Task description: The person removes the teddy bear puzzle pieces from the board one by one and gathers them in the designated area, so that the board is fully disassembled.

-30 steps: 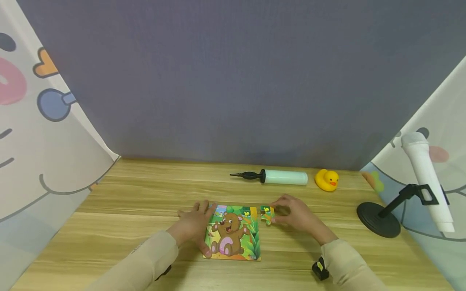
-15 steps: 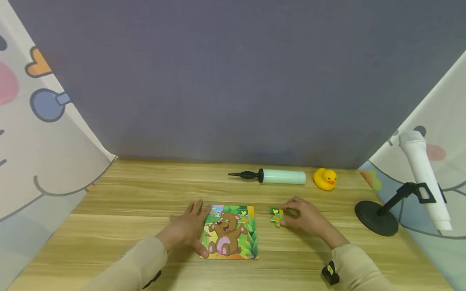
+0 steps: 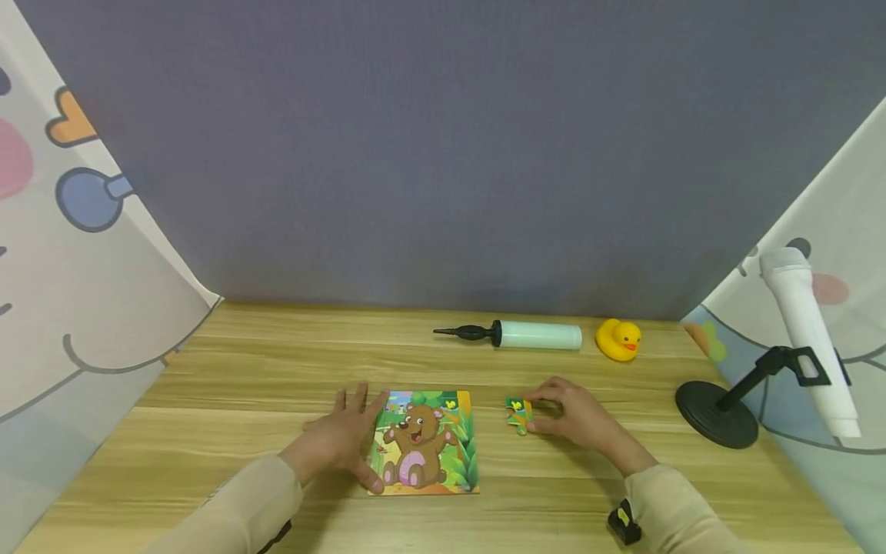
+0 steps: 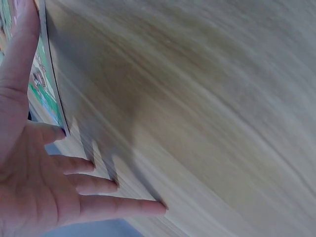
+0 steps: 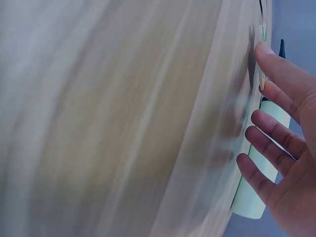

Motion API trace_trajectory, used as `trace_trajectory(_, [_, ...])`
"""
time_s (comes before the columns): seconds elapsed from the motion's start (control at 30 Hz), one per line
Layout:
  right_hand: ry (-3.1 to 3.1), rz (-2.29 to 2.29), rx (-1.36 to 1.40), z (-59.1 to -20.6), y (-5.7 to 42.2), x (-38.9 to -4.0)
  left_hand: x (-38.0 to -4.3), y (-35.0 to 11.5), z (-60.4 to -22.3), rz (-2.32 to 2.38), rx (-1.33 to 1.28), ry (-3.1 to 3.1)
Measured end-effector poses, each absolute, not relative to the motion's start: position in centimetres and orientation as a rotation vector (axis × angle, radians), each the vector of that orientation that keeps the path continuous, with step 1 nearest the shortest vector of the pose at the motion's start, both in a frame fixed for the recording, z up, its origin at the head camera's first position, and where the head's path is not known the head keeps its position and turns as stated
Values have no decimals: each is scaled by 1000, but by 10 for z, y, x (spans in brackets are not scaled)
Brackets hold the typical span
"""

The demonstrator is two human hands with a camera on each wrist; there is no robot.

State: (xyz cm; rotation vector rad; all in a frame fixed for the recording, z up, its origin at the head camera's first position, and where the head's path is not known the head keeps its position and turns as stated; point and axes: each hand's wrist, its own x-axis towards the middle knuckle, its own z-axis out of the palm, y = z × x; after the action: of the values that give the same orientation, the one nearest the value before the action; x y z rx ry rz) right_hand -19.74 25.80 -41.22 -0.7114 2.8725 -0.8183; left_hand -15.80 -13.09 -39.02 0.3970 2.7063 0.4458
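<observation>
A square jigsaw puzzle (image 3: 415, 462) with a brown bear picture lies flat on the wooden table. My left hand (image 3: 335, 438) rests along its left edge with fingers spread, thumb at the lower left corner and index finger at the upper left; the left wrist view shows the other fingers reaching past the puzzle's edge (image 4: 49, 59). To the right of the puzzle, apart from it, my right hand (image 3: 574, 415) pinches a small jigsaw piece (image 3: 515, 408) between thumb and index finger. This piece carries a yellow bird on green. The right wrist view shows the remaining fingers free of it.
Behind the puzzle lies a pale green hand pump (image 3: 540, 335) with a black nozzle, beside a yellow rubber duck (image 3: 618, 341). A white microphone (image 3: 810, 338) on a black stand (image 3: 717, 415) stands at the right. A grey panel (image 3: 443, 154) closes off the back.
The puzzle and my left hand have shifted left together. My right hand moved the pinched piece right, away from the puzzle, then slightly back left.
</observation>
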Motion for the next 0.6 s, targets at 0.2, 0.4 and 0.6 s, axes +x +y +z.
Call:
trace_trajectory(0.2, [2900,-788,-712,-413,249,-198,-157,-136,-390,435,403,2698])
trace_trajectory(0.4, [2906,-754,-680,-410,237,-199,-157,-136,-391,434,388,2683])
trace_trajectory(0.6, [2884,-772,-657,-409,230,-200,-158,-135,-390,428,394,2676])
